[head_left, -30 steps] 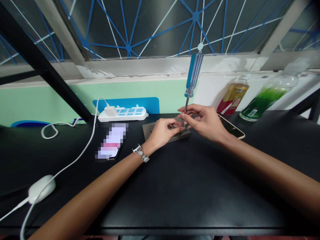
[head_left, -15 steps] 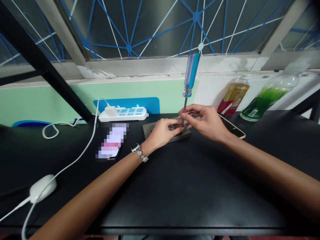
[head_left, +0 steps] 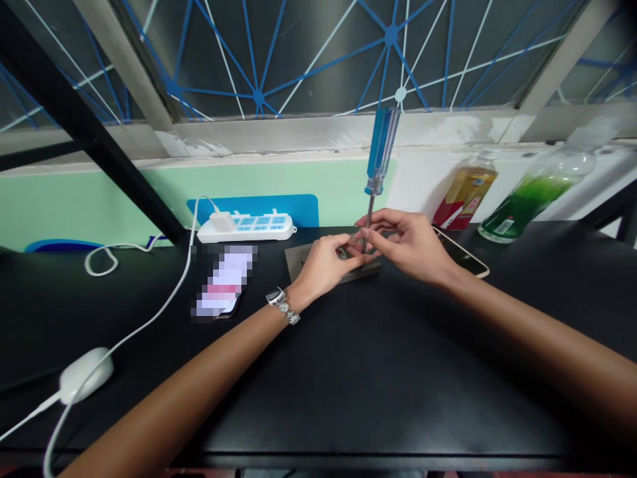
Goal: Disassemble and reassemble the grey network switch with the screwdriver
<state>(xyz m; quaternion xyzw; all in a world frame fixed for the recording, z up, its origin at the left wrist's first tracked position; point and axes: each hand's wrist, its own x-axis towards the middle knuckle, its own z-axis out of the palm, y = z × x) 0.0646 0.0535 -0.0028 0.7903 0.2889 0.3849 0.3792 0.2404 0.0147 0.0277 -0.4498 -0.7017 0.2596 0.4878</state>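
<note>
A screwdriver [head_left: 381,149] with a blue and clear handle stands almost upright, tilted slightly right at the top. My right hand [head_left: 411,242] pinches its metal shaft low down between thumb and fingers. From the other side, my left hand [head_left: 328,262], with a watch [head_left: 275,297] and a chain bracelet on the wrist, closes its thumb and fingers round the shaft's lower end. Beneath the hands lies a flat grey-brown block [head_left: 296,257] on the black table [head_left: 348,385]. The screwdriver's tip and whatever it meets are hidden by my fingers.
A phone [head_left: 226,282] and a white power strip [head_left: 249,227] lie to the left. A white cable runs past a white rounded device [head_left: 87,375]. Behind my right hand are another phone [head_left: 462,255], a yellow-red drink bottle [head_left: 465,192] and a green one [head_left: 527,192].
The screwdriver has turned about its own axis: the blue side of its handle has gone from right to left. My left hand has shifted slightly right; my right hand stays nearly in place.
</note>
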